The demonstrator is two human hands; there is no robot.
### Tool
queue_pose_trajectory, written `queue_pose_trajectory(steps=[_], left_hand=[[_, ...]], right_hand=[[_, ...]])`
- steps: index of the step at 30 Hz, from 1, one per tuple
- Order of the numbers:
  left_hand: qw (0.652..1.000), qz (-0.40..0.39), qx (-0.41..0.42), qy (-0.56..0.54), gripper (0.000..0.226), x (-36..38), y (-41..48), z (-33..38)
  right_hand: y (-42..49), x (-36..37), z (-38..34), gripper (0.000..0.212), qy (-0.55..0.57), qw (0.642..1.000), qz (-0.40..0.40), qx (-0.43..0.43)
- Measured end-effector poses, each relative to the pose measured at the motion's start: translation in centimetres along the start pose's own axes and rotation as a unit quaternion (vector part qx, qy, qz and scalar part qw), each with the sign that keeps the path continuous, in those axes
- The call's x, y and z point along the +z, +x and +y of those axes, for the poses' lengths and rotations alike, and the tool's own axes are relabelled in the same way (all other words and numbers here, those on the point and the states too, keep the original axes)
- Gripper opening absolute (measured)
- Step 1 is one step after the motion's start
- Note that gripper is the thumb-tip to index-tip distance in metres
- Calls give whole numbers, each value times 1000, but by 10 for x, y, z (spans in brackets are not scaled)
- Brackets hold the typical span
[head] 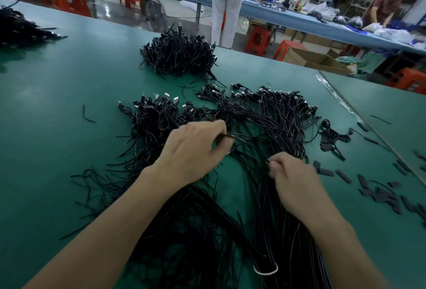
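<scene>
Nearest, by the table's front edge, a bundle (272, 238) of long black cables is gathered by a white band (265, 270) and fans out away from the person over the green table (57, 104). Both bare forearms reach across it. The right hand (292, 178) hovers low over the fan with its fingers curled in, thumb and forefinger pinching the tip of one strand (268, 161) — the grip is a little blurred. The left hand (193, 150), slightly farther and to the left, is curled as well and pinches a thin cable (227, 136) that runs off to the right into the spread.

Left of the arms lie loose black ties (96, 187). To the right, small flat black strips (378, 194) are scattered near the seam with the next table.

Beyond the hands sit two heaps of cables with silver plugs, one on the left (156, 115) and one on the right (283, 108), joined by the fanned strands. Farther still stands a denser dark pile (177, 55), and another pile (20, 28) lies at the far left edge.

Past the table, a person in white trousers (227, 5) stands at a long blue bench (288, 17) — orange stools (258, 39) and an open cardboard box (309, 59) are on the floor nearby.
</scene>
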State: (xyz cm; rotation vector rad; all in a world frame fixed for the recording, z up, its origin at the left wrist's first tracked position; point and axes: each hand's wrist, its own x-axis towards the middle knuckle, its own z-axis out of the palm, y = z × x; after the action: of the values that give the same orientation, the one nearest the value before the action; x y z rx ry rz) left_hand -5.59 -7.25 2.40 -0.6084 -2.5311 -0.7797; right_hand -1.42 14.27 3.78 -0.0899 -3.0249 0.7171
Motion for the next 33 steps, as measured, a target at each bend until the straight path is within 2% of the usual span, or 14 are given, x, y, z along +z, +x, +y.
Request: queue_pose_trajectory(steps=[2, 6, 8, 10, 13, 15, 17, 19, 23, 25, 27, 30, 32, 33], left_hand=[[998, -48, -18, 22, 46, 4, -3, 6], [991, -132, -17, -4, 52, 9, -7, 7], [986, -159, -26, -50, 55, 10, -9, 4], [976, -140, -71, -153, 49, 13, -12, 3], [953, -102, -132, -253, 45, 15, -15, 4], [934, -134, -142, -299, 50, 15, -17, 6], [892, -185, -153, -382, 60, 12, -18, 11], [851, -199, -157, -459, 59, 9, -17, 16], [820, -168, -187, -514, 47, 4, -16, 21], [813, -198, -199, -510, 51, -1, -17, 22], [775, -257, -193, -544, 55, -7, -19, 25], [665, -279, -176, -670, 51, -15, -19, 27], [604, -237, -184, -738, 45, -18, -16, 28], [585, -206, -193, -760, 43, -20, -14, 27]], right_hand=[[-2, 7, -14, 24, 106, 993, -29, -29], [-6, 12, -28, 32, 145, 986, 52, -67], [-7, 13, -30, 34, 152, 984, 56, -79], [-7, 12, -32, 28, 162, 980, 59, -100], [-5, 10, -35, 17, 228, 963, 75, -118], [-3, 7, -35, 13, 262, 952, 85, -135], [-1, 3, -38, 12, 280, 942, 94, -158], [1, 1, -40, 14, 289, 937, 95, -174], [5, 1, -42, 20, 301, 929, 109, -188], [5, 1, -42, 20, 322, 919, 122, -192], [5, 2, -43, 19, 363, 903, 130, -190], [3, 5, -49, 6, 432, 882, 97, -162], [1, 10, -50, 22, 402, 905, 48, -130], [-1, 14, -50, 30, 364, 924, 25, -115]])
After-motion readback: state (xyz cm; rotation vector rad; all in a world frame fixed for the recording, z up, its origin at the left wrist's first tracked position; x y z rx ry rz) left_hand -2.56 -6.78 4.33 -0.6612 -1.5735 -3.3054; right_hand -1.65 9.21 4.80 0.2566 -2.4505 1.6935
